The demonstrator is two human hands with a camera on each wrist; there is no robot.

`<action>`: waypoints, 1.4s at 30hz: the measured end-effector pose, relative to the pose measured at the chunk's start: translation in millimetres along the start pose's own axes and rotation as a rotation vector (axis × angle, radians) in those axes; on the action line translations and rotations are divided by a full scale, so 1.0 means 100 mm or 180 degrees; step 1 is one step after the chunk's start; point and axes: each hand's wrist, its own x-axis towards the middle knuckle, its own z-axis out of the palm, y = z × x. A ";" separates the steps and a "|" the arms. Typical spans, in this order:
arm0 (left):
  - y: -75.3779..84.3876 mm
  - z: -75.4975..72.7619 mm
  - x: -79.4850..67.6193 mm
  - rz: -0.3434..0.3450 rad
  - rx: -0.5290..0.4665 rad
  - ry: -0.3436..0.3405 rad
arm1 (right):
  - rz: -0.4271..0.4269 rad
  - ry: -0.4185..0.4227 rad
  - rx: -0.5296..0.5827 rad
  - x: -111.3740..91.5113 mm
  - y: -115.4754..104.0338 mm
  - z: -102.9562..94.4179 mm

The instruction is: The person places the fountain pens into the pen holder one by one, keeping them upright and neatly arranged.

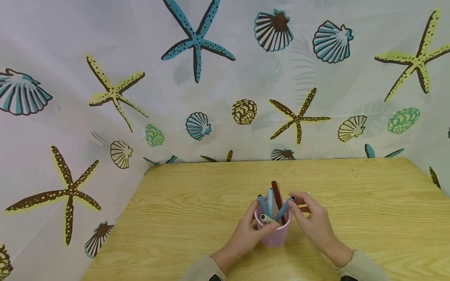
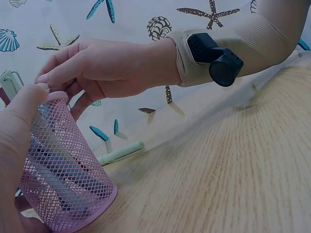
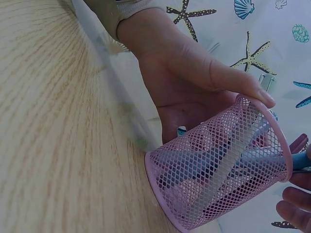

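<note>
A pink mesh pen cup (image 1: 275, 237) stands on the table with several capped pens in it. My left hand (image 1: 246, 232) grips the cup from its left side, the thumb at the rim. At the right rim my right hand (image 1: 314, 220) pinches the top end of a blue pen (image 1: 282, 211), whose lower part is inside the cup. Also leaning in the cup are a dark red pen (image 1: 275, 191), a light blue pen (image 1: 270, 199), another blue pen (image 1: 262, 205) and a pale green pen (image 1: 268, 219). In the right wrist view, the mesh (image 3: 218, 170) shows pens slanting inside.
Beyond the cup, a pale green pen (image 2: 124, 153) lies on the wooden table (image 1: 193, 203), mostly hidden by my right hand in the head view. A white cloth (image 1: 225, 89) printed with starfish and shells hangs behind the table and along its sides.
</note>
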 end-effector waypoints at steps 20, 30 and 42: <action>0.04 -0.03 0.03 0.0050 0.0063 0.0026 | 0.0127 -0.0104 -0.0016 -0.01 0.19 -0.06; 0.02 -0.02 0.04 -0.0008 0.0039 0.0074 | 0.0466 -0.0142 -0.0048 -0.06 0.26 -0.11; 0.00 0.02 0.02 0.0008 -0.0012 0.0024 | 0.0537 -0.0174 -0.0248 -0.12 0.37 -0.20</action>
